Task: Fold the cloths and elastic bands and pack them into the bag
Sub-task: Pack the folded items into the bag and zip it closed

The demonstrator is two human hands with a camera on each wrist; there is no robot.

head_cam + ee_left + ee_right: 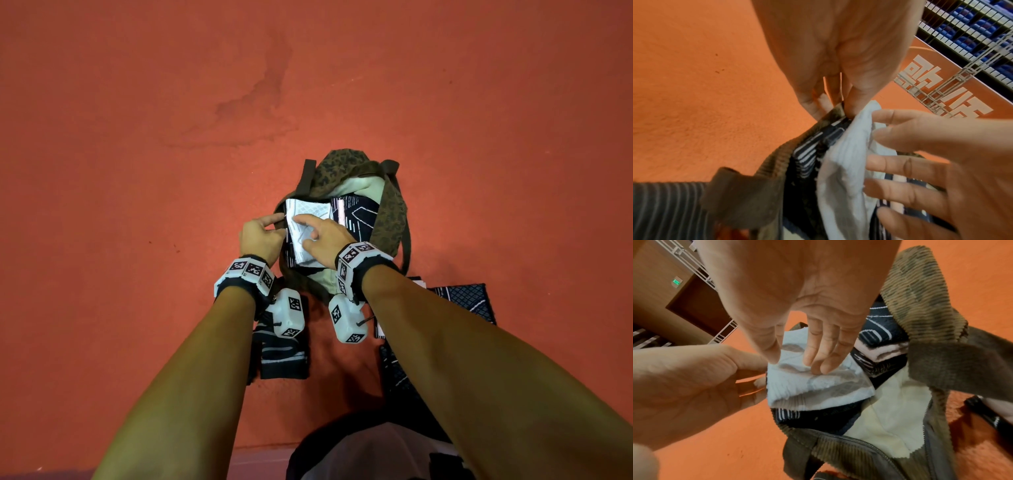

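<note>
The right hand point(325, 236) lies with its fingers nearly straight, the fingertips point(813, 360) pressing down on a folded white cloth point(306, 222) at the left side of the bag's mouth; it grips nothing. The left hand point(260, 236) is curled, thumb and fingers pinching the left edge of the bag point(388, 219) beside that cloth, as the left wrist view shows closely.

The bag is brown corduroy with a dark spotted pattern and a pale lining point(888, 417), and it sits open on the orange floor point(137, 137). Its brown straps point(306, 176) hang over both sides. The white cloth rests on top of a dark cloth with white lines point(359, 216), which fills the rest of the opening; in the right wrist view a pinkish folded layer point(892, 350) shows among the dark ones.

On the floor nearer the person, below the left wrist, lies a folded dark piece with a grey stripe point(284, 356). To the right, partly under the right forearm, lie more dark patterned cloths point(469, 298), outside the bag. Both wrists wear white camera units with black-and-white markers point(245, 270).
</note>
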